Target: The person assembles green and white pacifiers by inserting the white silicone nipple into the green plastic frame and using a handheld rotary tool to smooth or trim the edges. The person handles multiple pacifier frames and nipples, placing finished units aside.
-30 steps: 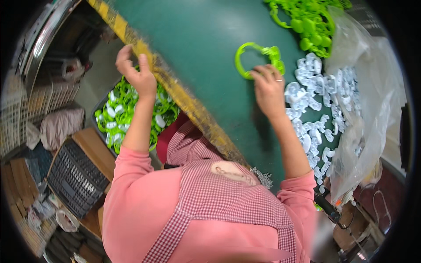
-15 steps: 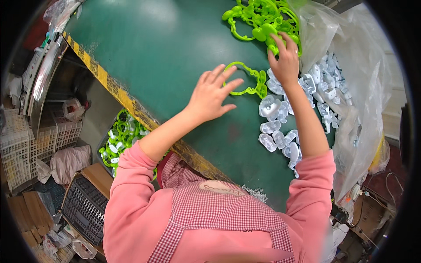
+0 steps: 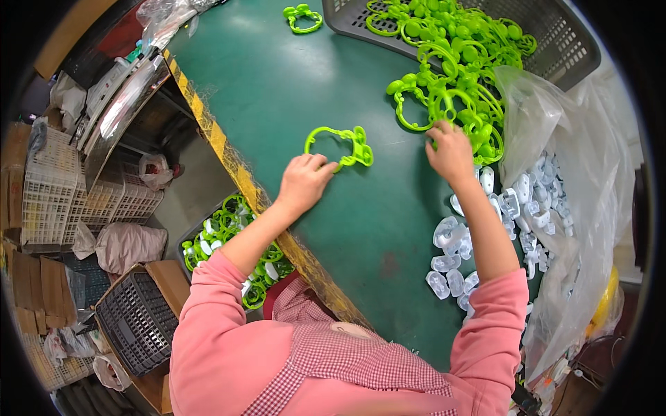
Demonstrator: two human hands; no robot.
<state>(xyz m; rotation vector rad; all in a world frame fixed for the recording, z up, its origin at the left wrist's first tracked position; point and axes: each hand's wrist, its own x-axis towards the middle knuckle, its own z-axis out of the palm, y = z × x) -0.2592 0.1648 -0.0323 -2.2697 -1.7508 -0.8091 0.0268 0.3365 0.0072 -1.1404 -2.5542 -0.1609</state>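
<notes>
My left hand (image 3: 305,182) is closed on the near edge of a green plastic ring frame (image 3: 361,147), with thumb and fingers pinching its thin rim. The frame lies on the green table, its rounded lobes toward the right. My right hand (image 3: 451,154) reaches to the near side of a heap of green ring frames (image 3: 461,76); its fingers are curled on one green ring frame (image 3: 444,104) there, and the fingertips are partly hidden. Beside my right forearm lie clear and whitish plastic pieces (image 3: 454,239).
A grey crate (image 3: 562,52) at the back spills the green frames. One loose green frame (image 3: 304,21) lies far left of it. Clear plastic sheeting (image 3: 590,180) edges the right side. Below the yellow-striped table edge (image 3: 218,142) stands a bin of green-and-white parts (image 3: 229,229).
My left hand has closed on the loose green frame and shifted it left. My right hand's fingers have curled onto the heap. The view has tilted, showing more of the far table and crate.
</notes>
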